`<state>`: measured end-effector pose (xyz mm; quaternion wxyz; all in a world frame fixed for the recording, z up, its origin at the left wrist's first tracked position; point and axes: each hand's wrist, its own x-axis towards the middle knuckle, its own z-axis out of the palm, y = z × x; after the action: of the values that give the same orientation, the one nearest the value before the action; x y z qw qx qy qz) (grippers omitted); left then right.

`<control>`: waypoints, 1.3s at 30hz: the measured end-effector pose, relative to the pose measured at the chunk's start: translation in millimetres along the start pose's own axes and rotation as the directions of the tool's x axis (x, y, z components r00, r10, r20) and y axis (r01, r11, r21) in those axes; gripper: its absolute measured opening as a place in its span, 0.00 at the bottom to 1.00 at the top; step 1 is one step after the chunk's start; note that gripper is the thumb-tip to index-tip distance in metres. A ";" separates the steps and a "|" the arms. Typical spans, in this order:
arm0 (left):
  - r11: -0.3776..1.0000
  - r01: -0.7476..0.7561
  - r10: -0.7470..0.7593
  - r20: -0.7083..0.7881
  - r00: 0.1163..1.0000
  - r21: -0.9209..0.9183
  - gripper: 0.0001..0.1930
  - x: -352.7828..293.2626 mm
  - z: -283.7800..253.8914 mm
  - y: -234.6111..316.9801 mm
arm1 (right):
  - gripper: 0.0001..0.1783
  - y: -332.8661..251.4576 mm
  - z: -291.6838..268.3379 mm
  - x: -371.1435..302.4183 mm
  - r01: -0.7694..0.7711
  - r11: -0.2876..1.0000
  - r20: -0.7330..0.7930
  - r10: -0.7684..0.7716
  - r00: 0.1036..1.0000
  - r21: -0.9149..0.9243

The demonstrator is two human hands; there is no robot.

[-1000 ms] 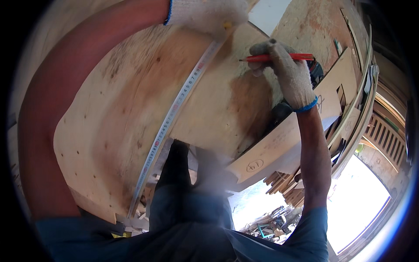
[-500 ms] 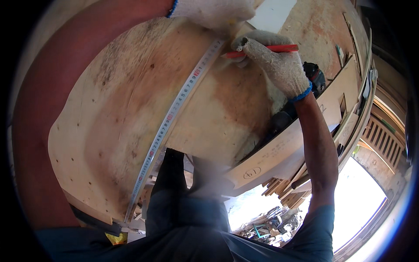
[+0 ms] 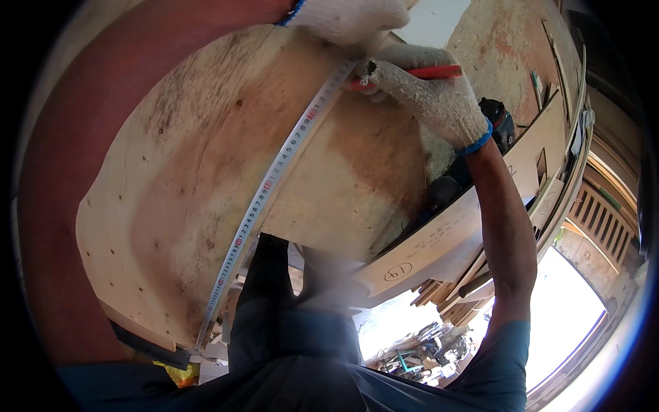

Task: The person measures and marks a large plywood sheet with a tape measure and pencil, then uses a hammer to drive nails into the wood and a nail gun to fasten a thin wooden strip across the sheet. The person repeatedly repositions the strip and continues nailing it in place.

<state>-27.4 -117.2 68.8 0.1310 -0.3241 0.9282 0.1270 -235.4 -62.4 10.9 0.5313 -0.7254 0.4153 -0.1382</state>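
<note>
Right hand [image 3: 432, 93] pinched round red pencil [image 3: 438, 72], its tip just right of tape measure [image 3: 276, 169], which runs lower-left to upper-right; left hand [image 3: 350, 19] at upper end, grip hidden.

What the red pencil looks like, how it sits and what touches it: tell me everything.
The red pencil is slim and straight, its surface smooth and painted-looking. The gloved right hand grips it, covering its middle. Nearly level across the picture, it points left toward the tape measure's blade. Its tip is too blurred to tell what it touches.
</note>
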 end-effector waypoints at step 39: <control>0.936 0.284 -0.304 -0.069 0.950 -0.208 0.37 -47.8 6.3 26.0 | 0.17 7.4 2.9 5.3 0.356 0.865 0.041 -0.366 0.930 -0.353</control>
<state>-6.7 -68.4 82.4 0.0695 -0.4767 0.8575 0.1804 -233.7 -65.1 1.9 0.3507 -0.8719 0.2978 -0.1678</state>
